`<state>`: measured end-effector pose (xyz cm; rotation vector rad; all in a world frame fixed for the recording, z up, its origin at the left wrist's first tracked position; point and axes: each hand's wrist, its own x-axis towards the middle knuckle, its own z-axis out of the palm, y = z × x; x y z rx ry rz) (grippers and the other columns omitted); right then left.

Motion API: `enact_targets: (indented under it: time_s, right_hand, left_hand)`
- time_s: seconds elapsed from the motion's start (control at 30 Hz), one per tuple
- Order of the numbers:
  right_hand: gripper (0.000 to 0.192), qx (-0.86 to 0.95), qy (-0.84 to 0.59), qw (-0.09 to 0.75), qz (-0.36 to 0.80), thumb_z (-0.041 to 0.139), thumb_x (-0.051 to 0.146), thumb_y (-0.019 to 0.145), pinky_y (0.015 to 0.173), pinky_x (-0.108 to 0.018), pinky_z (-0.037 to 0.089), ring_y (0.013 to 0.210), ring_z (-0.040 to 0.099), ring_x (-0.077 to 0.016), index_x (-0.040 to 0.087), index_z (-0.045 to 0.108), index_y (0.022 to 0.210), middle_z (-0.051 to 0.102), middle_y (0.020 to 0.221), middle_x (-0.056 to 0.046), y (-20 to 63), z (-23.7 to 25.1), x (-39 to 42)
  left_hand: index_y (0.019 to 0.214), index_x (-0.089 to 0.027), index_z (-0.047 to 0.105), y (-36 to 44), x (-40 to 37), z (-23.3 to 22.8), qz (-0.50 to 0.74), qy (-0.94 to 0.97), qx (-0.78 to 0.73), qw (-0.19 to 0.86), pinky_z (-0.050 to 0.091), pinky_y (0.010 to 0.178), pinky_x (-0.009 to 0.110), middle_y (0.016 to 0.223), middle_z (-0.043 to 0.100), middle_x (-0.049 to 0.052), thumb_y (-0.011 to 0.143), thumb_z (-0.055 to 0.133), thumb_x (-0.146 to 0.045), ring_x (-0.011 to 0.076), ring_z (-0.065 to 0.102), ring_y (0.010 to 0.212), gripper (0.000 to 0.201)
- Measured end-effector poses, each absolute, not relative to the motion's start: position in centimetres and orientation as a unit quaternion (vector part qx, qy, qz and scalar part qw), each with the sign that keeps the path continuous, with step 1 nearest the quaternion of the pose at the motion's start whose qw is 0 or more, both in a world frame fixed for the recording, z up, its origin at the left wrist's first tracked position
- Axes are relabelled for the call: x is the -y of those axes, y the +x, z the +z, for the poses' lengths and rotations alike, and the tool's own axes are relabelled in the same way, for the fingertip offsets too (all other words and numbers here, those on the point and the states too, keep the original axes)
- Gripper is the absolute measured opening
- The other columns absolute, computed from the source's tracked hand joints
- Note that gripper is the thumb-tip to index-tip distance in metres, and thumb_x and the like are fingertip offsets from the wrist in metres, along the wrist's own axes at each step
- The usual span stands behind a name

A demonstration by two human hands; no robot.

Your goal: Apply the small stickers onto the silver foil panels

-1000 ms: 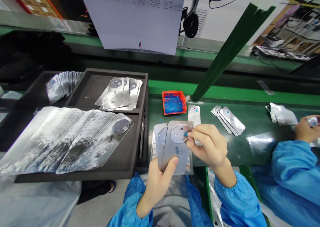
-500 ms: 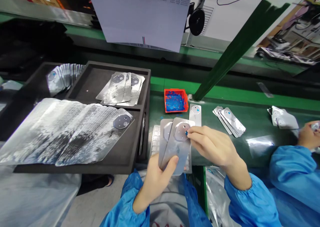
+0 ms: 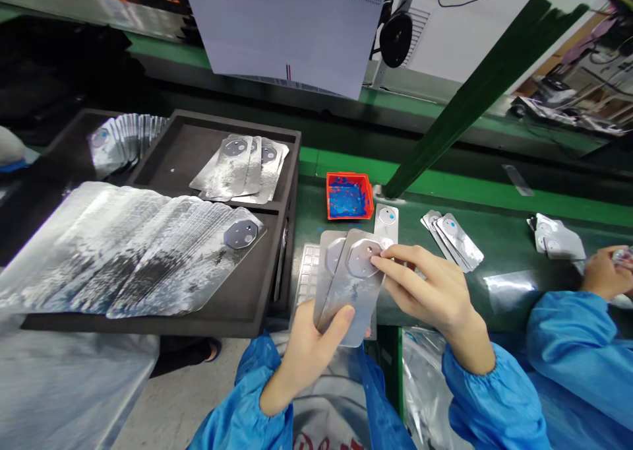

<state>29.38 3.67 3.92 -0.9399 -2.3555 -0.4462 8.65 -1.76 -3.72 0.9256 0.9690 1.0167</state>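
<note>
My left hand is closed around a few flat silver phone back covers, thumb on top, held slightly fanned and tilted. The front phone back cover has a many-sided camera area with small holes near its top. Bent fingers of my right hand press against that camera area; whatever lies under the fingertips is hidden. Beyond the covers stands a red bin holding many small blue pieces. Just right of it lies a single phone back cover with a blue dot in its camera area.
To the left, black trays carry a long fanned row of back covers and a smaller pile. Fanned covers lie to the right. A green post rises behind. A co-worker's hand is at far right.
The small blue piece seen at my right fingertips is now out of sight under them. My right fingers have shifted slightly onto the camera area. My left hand keeps its hold.
</note>
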Motion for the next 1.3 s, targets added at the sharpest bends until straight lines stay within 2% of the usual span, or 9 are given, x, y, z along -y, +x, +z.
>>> enact_targets:
  time_s: [0.17, 0.27, 0.37, 0.5, 0.63, 0.83, 1.0, 1.17, 1.3]
  right_hand:
    - [0.014, 0.848, -0.389, 0.342, -0.116, 0.076, 0.015, 0.099, 0.069, -0.026, 0.066, 0.081, 0.078, -0.0155, 0.021, 0.075, 0.112, 0.080, 0.105, -0.006, 28.5, 2.9, -3.6]
    - [0.013, 0.824, -0.418, 0.378, -0.064, 0.077, 0.013, 0.099, 0.066, -0.025, 0.065, 0.085, 0.077, -0.0162, 0.021, 0.073, 0.109, 0.077, 0.104, -0.007, 27.8, 2.6, -3.5]
    - [0.012, 0.793, -0.455, 0.406, 0.005, 0.074, 0.010, 0.099, 0.058, -0.023, 0.062, 0.078, 0.072, -0.0137, 0.021, 0.071, 0.105, 0.073, 0.105, -0.007, 26.9, 2.6, -3.3]
    - [0.015, 0.760, -0.485, 0.430, 0.043, 0.071, 0.008, 0.099, 0.058, -0.024, 0.062, 0.073, 0.068, -0.0121, 0.020, 0.069, 0.109, 0.071, 0.104, -0.006, 25.8, 2.6, -3.1]
    - [0.020, 0.758, -0.475, 0.447, -0.019, 0.072, 0.006, 0.098, 0.059, -0.024, 0.062, 0.072, 0.070, -0.0123, 0.020, 0.069, 0.112, 0.074, 0.101, -0.005, 25.3, 1.9, -2.9]
    - [0.025, 0.775, -0.461, 0.404, -0.154, 0.072, 0.005, 0.097, 0.070, -0.024, 0.064, 0.082, 0.080, -0.0156, 0.023, 0.073, 0.114, 0.081, 0.100, -0.005, 25.3, 1.0, -2.9]
    - [0.028, 0.776, -0.471, 0.377, -0.183, 0.071, 0.005, 0.096, 0.070, -0.022, 0.061, 0.083, 0.080, -0.0151, 0.022, 0.074, 0.118, 0.081, 0.101, -0.005, 25.5, 1.0, -3.0]
    - [0.025, 0.808, -0.441, 0.312, -0.235, 0.068, 0.008, 0.100, 0.063, -0.022, 0.057, 0.072, 0.076, -0.0120, 0.023, 0.072, 0.120, 0.082, 0.099, -0.003, 26.2, 1.7, -3.3]
    - [0.025, 0.824, -0.421, 0.289, -0.245, 0.067, 0.005, 0.101, 0.065, -0.023, 0.057, 0.073, 0.075, -0.0122, 0.021, 0.071, 0.120, 0.083, 0.100, -0.004, 27.0, 2.4, -3.5]
  left_hand:
    - [0.079, -0.017, 0.086, 8.6, 1.6, -3.5, 0.452, 0.417, -0.439, 0.655, 0.068, 0.063, 0.033, 0.069, 0.082, 0.010, 0.098, 0.072, -0.053, 0.0256, 0.079, 0.058, 0.043]
    - [0.076, -0.017, 0.085, 8.6, 1.2, -2.9, 0.460, 0.432, -0.446, 0.635, 0.067, 0.064, 0.031, 0.068, 0.082, 0.010, 0.098, 0.070, -0.046, 0.0257, 0.081, 0.061, 0.039]
    - [0.069, -0.018, 0.081, 8.7, 0.9, -2.2, 0.478, 0.464, -0.452, 0.593, 0.066, 0.065, 0.028, 0.065, 0.080, 0.007, 0.094, 0.071, -0.036, 0.0250, 0.081, 0.063, 0.032]
    - [0.066, -0.019, 0.076, 8.7, 0.7, -1.9, 0.500, 0.488, -0.468, 0.542, 0.066, 0.065, 0.027, 0.061, 0.078, 0.005, 0.090, 0.070, -0.029, 0.0235, 0.079, 0.060, 0.027]
    - [0.064, -0.019, 0.074, 8.6, 0.6, -1.9, 0.508, 0.494, -0.471, 0.525, 0.063, 0.060, 0.025, 0.058, 0.075, 0.004, 0.091, 0.068, -0.029, 0.0220, 0.077, 0.058, 0.029]
    - [0.063, -0.019, 0.076, 8.6, 0.5, -1.9, 0.517, 0.497, -0.480, 0.505, 0.059, 0.054, 0.024, 0.054, 0.072, 0.002, 0.089, 0.068, -0.029, 0.0192, 0.071, 0.050, 0.029]
    - [0.067, -0.018, 0.079, 8.7, 0.7, -2.2, 0.514, 0.502, -0.485, 0.498, 0.061, 0.056, 0.025, 0.057, 0.075, 0.003, 0.090, 0.069, -0.030, 0.0205, 0.073, 0.053, 0.027]
    - [0.069, -0.018, 0.080, 8.5, 0.7, -2.3, 0.511, 0.503, -0.481, 0.504, 0.063, 0.061, 0.025, 0.065, 0.080, 0.005, 0.090, 0.068, -0.029, 0.0217, 0.077, 0.059, 0.027]
    - [0.066, -0.019, 0.078, 8.5, 0.6, -2.0, 0.508, 0.492, -0.485, 0.516, 0.063, 0.062, 0.027, 0.058, 0.075, 0.003, 0.088, 0.069, -0.030, 0.0215, 0.075, 0.057, 0.026]
